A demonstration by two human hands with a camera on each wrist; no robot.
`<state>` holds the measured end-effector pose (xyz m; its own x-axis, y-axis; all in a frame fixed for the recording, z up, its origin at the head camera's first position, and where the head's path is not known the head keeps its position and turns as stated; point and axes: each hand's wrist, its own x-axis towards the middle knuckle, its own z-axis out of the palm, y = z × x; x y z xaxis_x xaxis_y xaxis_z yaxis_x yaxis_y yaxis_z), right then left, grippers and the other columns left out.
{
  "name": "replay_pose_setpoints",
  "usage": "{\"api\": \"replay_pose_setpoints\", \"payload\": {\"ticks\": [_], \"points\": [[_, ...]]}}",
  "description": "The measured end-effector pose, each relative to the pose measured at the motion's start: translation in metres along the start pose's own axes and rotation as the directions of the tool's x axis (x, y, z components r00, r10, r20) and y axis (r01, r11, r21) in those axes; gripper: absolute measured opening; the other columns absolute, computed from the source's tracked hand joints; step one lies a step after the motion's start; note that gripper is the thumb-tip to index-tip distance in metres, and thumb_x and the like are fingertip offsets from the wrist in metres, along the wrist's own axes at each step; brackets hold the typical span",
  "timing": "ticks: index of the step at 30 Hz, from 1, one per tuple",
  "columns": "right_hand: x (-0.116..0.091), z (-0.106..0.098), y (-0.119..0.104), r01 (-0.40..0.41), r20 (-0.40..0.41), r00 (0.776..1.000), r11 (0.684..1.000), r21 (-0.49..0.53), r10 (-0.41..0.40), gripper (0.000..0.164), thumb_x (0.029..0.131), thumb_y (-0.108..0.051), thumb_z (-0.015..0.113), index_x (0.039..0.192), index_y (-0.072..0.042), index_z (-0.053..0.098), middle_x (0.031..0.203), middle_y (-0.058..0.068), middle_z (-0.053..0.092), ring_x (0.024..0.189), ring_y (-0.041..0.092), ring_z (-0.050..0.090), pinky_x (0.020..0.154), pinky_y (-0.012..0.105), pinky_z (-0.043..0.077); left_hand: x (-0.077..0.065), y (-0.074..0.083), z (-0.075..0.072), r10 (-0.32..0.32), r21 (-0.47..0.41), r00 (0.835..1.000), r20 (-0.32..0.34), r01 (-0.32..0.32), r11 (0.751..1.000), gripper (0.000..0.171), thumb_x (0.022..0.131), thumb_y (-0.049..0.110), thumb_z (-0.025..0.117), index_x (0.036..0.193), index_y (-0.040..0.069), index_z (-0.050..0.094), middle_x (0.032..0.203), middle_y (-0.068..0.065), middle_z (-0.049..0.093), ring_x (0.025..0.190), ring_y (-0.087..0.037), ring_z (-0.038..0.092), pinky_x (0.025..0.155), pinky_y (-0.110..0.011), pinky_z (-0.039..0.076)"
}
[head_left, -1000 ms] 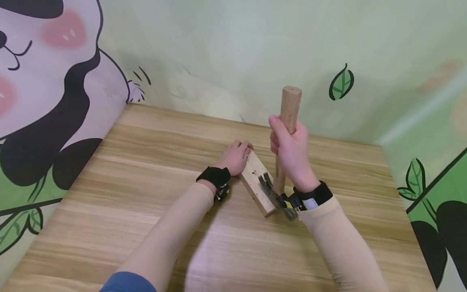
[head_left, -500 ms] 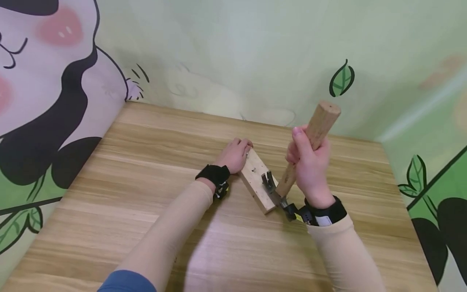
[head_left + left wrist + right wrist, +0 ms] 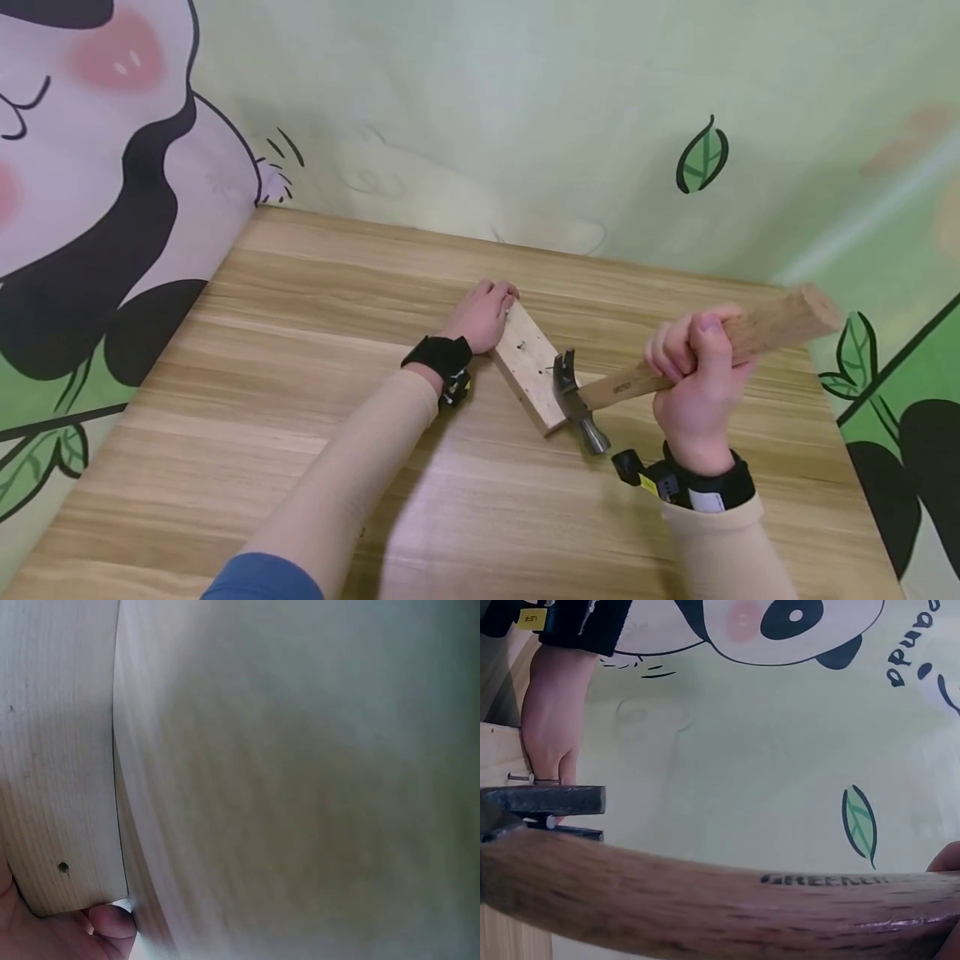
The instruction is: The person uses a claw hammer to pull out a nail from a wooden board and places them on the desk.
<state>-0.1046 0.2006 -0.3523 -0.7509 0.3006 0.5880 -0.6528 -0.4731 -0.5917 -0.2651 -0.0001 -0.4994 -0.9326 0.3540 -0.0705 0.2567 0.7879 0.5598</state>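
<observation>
A pale wooden block (image 3: 528,375) lies slantwise on the table. My left hand (image 3: 480,317) grips its far end; in the left wrist view the fingertips (image 3: 112,921) curl round that end of the block (image 3: 60,765). With my right hand (image 3: 697,383) I hold a claw hammer (image 3: 622,386) by its wooden handle, which leans low to the right. The hammer's head is at the block's near right part, claw upward. One nail (image 3: 521,344) sticks up from the block; another nail (image 3: 546,371) stands at the claw. In the right wrist view a nail head (image 3: 550,822) shows between the prongs.
The wood-grain table (image 3: 337,333) runs back to a pale green wall (image 3: 487,125) with panda and leaf drawings. Side walls border the table on the left and right. Both wrists wear black straps with small cameras.
My right hand has swung right and downward, tipping the hammer handle from nearly upright to low on the right. The claw stays at the block. My left hand keeps its grip in place.
</observation>
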Motion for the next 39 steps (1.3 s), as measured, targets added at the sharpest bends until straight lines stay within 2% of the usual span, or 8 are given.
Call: {"api": "replay_pose_setpoints", "payload": {"ticks": [7,18,21,24,26,29,34,39], "points": [[-0.002,-0.009,-0.003,0.044,0.002,0.999,0.997,0.069,-0.044,0.035,0.103,-0.005,0.055,0.077,-0.004,0.032,0.055,0.000,0.026,0.043,0.010,0.024,0.041,0.027,0.018,-0.001,-0.002,-0.001,0.002,0.014,1.000,-0.011,-0.001,1.000,0.039,0.119,0.030,0.031,0.145,0.018,0.057,0.143,-0.013,0.055,0.130,-0.031,0.054,0.109,-0.047,0.046],[-0.003,-0.014,-0.004,0.043,-0.001,0.999,0.996,0.072,-0.043,0.036,0.103,-0.007,0.054,0.076,-0.005,0.030,0.054,0.000,0.026,0.042,0.010,0.024,0.040,0.027,0.018,0.001,-0.009,0.000,0.013,-0.004,1.000,-0.004,-0.013,1.000,0.038,0.119,0.029,0.032,0.146,0.017,0.057,0.141,-0.013,0.055,0.128,-0.030,0.055,0.110,-0.046,0.045],[-0.001,-0.016,-0.004,0.029,-0.030,0.999,0.998,0.064,-0.027,0.038,0.102,-0.008,0.056,0.075,-0.005,0.029,0.054,0.000,0.027,0.042,0.011,0.024,0.040,0.028,0.018,0.002,-0.012,-0.003,0.029,-0.078,0.999,-0.017,-0.030,0.996,0.040,0.119,0.025,0.035,0.152,0.010,0.052,0.143,-0.017,0.056,0.132,-0.032,0.055,0.113,-0.045,0.044],[0.000,-0.017,-0.007,-0.008,-0.072,0.997,0.999,0.050,0.011,0.044,0.103,-0.014,0.058,0.072,-0.007,0.027,0.054,-0.002,0.028,0.043,0.010,0.023,0.042,0.028,0.018,0.000,-0.018,-0.008,0.034,-0.229,0.999,-0.035,-0.041,0.973,0.045,0.118,0.020,0.038,0.159,0.002,0.042,0.142,-0.021,0.057,0.132,-0.033,0.057,0.114,-0.045,0.043],[0.001,-0.018,-0.010,-0.029,-0.108,0.994,0.999,0.046,0.034,0.048,0.102,-0.017,0.061,0.070,-0.009,0.026,0.055,-0.003,0.028,0.044,0.010,0.023,0.043,0.027,0.017,-0.005,-0.021,-0.013,0.028,-0.326,0.999,-0.044,-0.041,0.945,0.049,0.117,0.018,0.040,0.161,-0.002,0.036,0.139,-0.024,0.058,0.128,-0.035,0.058,0.112,-0.046,0.045],[0.003,-0.020,-0.013,-0.045,-0.151,0.987,0.998,0.039,0.051,0.051,0.102,-0.020,0.064,0.069,-0.009,0.027,0.055,-0.003,0.028,0.045,0.009,0.023,0.045,0.027,0.017,-0.015,-0.022,-0.026,0.025,-0.381,0.997,-0.066,-0.048,0.923,0.053,0.116,0.018,0.044,0.163,-0.002,0.032,0.141,-0.027,0.054,0.126,-0.035,0.057,0.109,-0.048,0.047],[0.003,-0.020,-0.016,-0.034,-0.170,0.985,0.999,0.022,0.037,0.048,0.102,-0.019,0.065,0.070,-0.007,0.031,0.055,-0.002,0.028,0.045,0.010,0.024,0.044,0.028,0.018,-0.042,-0.012,-0.051,0.054,-0.373,0.986,-0.158,-0.110,0.921,0.057,0.113,0.023,0.053,0.163,0.003,0.036,0.156,-0.024,0.041,0.138,-0.037,0.047,0.113,-0.049,0.043],[0.003,-0.014,-0.018,-0.042,-0.163,0.985,0.997,0.058,0.051,0.047,0.101,-0.017,0.065,0.071,-0.007,0.030,0.055,-0.001,0.028,0.045,0.011,0.024,0.044,0.029,0.017,-0.070,0.003,-0.060,0.148,-0.362,0.960,-0.236,-0.228,0.904,0.057,0.110,0.026,0.060,0.159,0.004,0.042,0.157,-0.017,0.044,0.135,-0.037,0.049,0.112,-0.048,0.043]]}}
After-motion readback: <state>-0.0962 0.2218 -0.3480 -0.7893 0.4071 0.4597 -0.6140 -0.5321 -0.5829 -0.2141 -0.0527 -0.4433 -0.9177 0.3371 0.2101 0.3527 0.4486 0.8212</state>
